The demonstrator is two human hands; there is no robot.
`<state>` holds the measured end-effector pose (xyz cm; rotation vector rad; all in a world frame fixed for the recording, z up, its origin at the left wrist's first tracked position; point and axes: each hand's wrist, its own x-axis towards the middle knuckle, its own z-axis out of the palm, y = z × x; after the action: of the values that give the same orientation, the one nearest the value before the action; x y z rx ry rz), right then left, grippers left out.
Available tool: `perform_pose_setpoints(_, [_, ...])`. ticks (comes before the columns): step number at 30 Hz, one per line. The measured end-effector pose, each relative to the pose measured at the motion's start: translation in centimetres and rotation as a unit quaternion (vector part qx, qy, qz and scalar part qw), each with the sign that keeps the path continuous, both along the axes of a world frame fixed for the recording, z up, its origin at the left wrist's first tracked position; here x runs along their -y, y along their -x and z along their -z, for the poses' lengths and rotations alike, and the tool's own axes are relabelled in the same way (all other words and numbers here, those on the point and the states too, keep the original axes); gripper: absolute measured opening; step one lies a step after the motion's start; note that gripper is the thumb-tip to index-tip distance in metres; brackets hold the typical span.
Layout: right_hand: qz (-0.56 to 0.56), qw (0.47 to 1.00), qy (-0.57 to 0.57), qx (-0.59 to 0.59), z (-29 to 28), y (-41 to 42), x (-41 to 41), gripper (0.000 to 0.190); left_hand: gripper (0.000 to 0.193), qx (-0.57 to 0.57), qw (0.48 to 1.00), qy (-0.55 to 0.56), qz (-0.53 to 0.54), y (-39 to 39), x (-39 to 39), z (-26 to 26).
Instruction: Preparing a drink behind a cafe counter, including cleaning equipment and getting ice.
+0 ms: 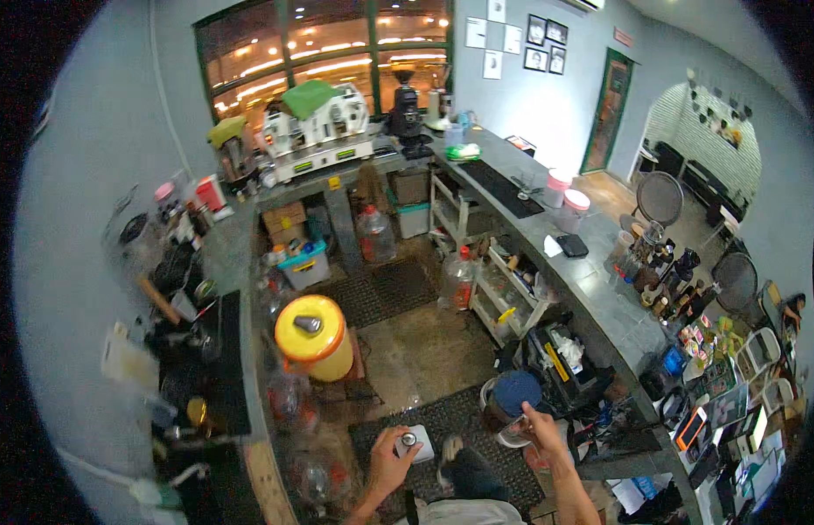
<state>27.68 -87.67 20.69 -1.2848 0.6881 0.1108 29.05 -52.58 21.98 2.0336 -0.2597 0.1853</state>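
Observation:
In my left hand [388,456] is a small white container [422,449] with a round metal knob or cap on top; my fingers wrap around its side. My right hand [543,430] grips the handle of a clear pitcher [508,433] with a round dark-blue lid [517,392]. What the pitcher holds is hard to make out. Both hands are low in front of my body, apart from each other, over a black rubber floor mat [459,420]. A pale round bucket [484,392] shows partly behind the pitcher.
A yellow drink cooler [341,357] with an orange-rimmed lid stands ahead on the left. Counters flank me, with a white espresso machine [325,154] and a coffee grinder [407,111] at the far end. A shelf rack [489,312] and large plastic bottles [377,233] line the floor.

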Motion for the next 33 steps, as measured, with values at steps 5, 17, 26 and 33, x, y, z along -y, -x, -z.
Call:
perform_pose_setpoints(5, [-0.042,0.998,0.037,-0.014,-4.1,-15.2,4.0,0.037,0.036,-0.014,0.999,-0.035,0.022,-18.4,3.4,1.2])
perform_pose_setpoints(17, [-0.033,0.986,0.119,0.112,-9.1,-65.9,14.3,0.027,0.035,-0.117,0.986,0.118,-0.032,-53.1,10.3,-3.9])
perform_pose_setpoints(26, [0.071,0.981,0.117,0.141,-10.1,-97.2,20.1,0.031,0.031,-0.077,0.989,0.128,0.023,-81.0,9.7,-3.0])
perform_pose_setpoints(33, [0.136,0.974,0.098,0.152,-10.0,-109.6,25.7,0.035,0.03,-0.074,0.989,0.078,0.106,-99.0,11.4,-6.7])
